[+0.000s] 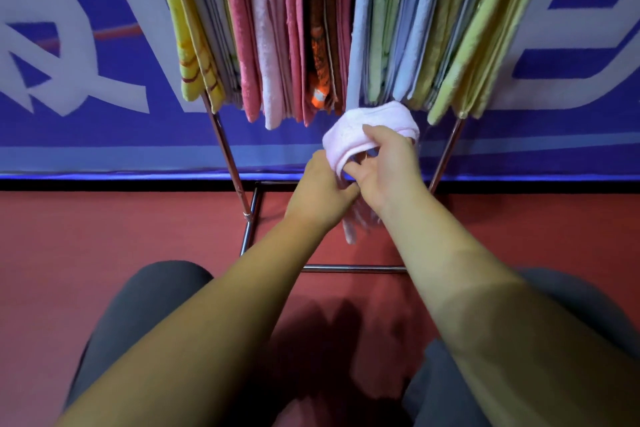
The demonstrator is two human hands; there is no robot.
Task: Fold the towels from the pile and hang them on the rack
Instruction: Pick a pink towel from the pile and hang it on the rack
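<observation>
Both hands hold one pale pink towel: left hand fingers curled on its lower edge, right hand pinching the top. Towel is bunched just below the hung towels on the rack. Judged step: folding. Next move calls for squared edges and a free rail.

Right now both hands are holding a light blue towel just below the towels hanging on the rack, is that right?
Not quite: the towel is pale pink, not light blue. The head view shows the left hand and the right hand holding it just below the hanging towels on the rack.
</observation>
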